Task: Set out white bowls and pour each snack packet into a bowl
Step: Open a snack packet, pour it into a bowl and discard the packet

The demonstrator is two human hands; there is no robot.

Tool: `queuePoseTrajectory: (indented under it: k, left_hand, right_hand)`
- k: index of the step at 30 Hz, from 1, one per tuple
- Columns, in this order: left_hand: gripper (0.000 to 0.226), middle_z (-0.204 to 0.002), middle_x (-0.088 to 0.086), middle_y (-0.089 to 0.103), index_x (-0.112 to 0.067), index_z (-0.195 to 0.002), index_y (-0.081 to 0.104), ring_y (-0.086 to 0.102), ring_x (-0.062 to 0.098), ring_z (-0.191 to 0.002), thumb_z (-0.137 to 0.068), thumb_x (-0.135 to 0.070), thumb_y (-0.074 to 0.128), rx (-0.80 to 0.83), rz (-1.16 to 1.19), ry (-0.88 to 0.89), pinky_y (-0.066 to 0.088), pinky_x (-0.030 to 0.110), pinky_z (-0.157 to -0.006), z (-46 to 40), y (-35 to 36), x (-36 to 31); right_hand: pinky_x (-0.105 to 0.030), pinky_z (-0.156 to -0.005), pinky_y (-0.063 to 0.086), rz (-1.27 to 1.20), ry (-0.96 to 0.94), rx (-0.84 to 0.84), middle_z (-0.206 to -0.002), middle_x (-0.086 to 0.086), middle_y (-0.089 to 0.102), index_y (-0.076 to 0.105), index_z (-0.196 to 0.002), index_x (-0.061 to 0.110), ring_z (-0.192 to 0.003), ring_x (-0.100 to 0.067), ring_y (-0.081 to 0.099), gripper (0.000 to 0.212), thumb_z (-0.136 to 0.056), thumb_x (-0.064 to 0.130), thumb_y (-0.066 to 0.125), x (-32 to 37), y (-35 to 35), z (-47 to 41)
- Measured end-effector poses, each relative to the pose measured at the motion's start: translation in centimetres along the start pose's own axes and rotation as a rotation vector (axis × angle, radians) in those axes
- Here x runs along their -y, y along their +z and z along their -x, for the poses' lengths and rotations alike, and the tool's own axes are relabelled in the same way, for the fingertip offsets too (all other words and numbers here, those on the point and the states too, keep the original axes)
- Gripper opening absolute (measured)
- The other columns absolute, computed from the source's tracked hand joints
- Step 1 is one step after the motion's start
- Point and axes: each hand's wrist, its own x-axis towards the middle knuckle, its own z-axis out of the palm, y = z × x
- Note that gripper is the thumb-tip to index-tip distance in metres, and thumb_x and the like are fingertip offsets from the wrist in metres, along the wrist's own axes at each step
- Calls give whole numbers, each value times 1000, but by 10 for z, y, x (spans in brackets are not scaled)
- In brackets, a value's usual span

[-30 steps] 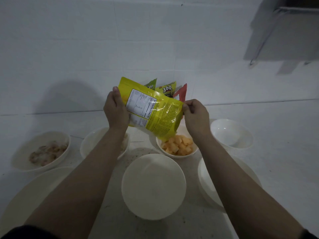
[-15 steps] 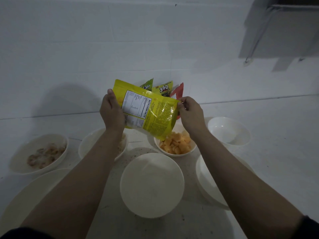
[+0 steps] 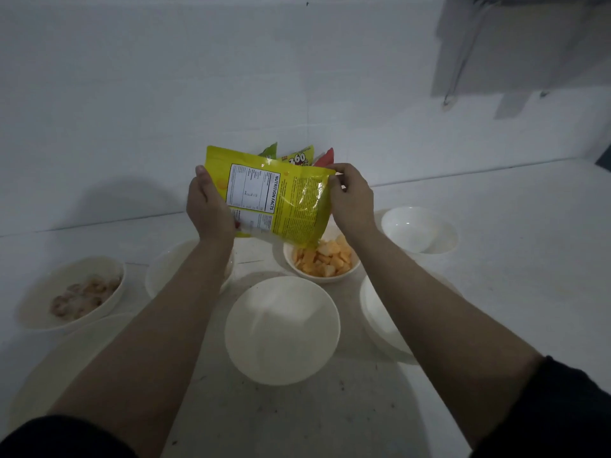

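A white bench [image 3: 496,292] against a white wall carries several white bowls. Both hands hold the yellow packet [image 3: 274,200] above the far bowl of orange snack pieces [image 3: 322,259]: the left hand [image 3: 208,206] grips its left edge, the right hand [image 3: 350,196] pinches the upper right corner. The pour appears nearly complete. Next, clear the packet and select one from the unopened packets [image 3: 297,157] at the wall for the empty near bowl [image 3: 281,328].

I hold a packet [image 3: 277,203] between my left hand [image 3: 208,206] and right hand [image 3: 352,200], above a bowl of snack pieces [image 3: 322,261]. More packets [image 3: 297,157] stand behind it against the wall. An empty bowl [image 3: 282,328] sits nearest me; another filled bowl [image 3: 72,292] lies far left.
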Motion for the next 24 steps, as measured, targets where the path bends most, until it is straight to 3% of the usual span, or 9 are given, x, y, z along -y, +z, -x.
queuePoseTrajectory:
  k: [2,8,11,14,19,21,24]
  left_hand:
    - [46,-67,-8,52,-26,-65,43,53,17,-68,-99,-52,29,-3,15,2,49,41,-73,1,3,-4]
    - [54,-74,2,60,-24,-67,48,63,31,-77,-90,-68,27,-12,49,-10,52,54,-78,0,17,-7]
    - [50,-69,-4,54,-24,-65,44,56,20,-69,-95,-60,29,-34,73,-39,50,44,-74,9,27,-14]
    - [47,-63,-10,43,-23,-63,37,44,10,-61,-102,-47,31,-81,55,-12,39,30,-66,24,45,-22]
    - [47,-62,-9,43,-28,-62,38,47,16,-64,-98,-57,30,-89,60,-24,48,42,-72,50,81,-33]
    - [47,-66,-9,46,-28,-65,43,52,9,-62,-99,-56,29,-83,66,-55,50,41,-75,60,96,-39]
    - [48,-60,-8,47,-28,-65,48,56,15,-56,-99,-57,30,-96,85,-46,55,40,-61,78,122,-43]
  right_hand:
    - [-19,-68,45,-31,-8,-31,-90,4,65,64,-111,14,-77,-11,57,24,-97,11,46,3,-3,-1]
    - [-21,-74,47,-116,-32,-64,-91,11,65,66,-107,19,-81,-3,58,22,-97,13,47,4,-16,-8]
    - [-12,-70,45,-128,-46,-43,-95,13,66,65,-107,20,-77,9,57,22,-97,13,47,1,-28,-14]
    - [-8,-66,42,-157,-55,-19,-91,18,65,65,-105,21,-74,10,55,23,-97,11,47,-3,-46,-23]
    - [-8,-63,42,-148,-63,-20,-88,12,65,67,-105,18,-71,8,55,23,-95,11,47,-15,-85,-49]
    - [-9,-63,42,-146,-72,-13,-88,11,64,67,-106,18,-70,8,54,23,-95,11,47,-23,-102,-59]
    - [-10,-63,42,-145,-79,-4,-85,14,62,66,-106,19,-69,8,54,23,-95,10,47,-35,-126,-73]
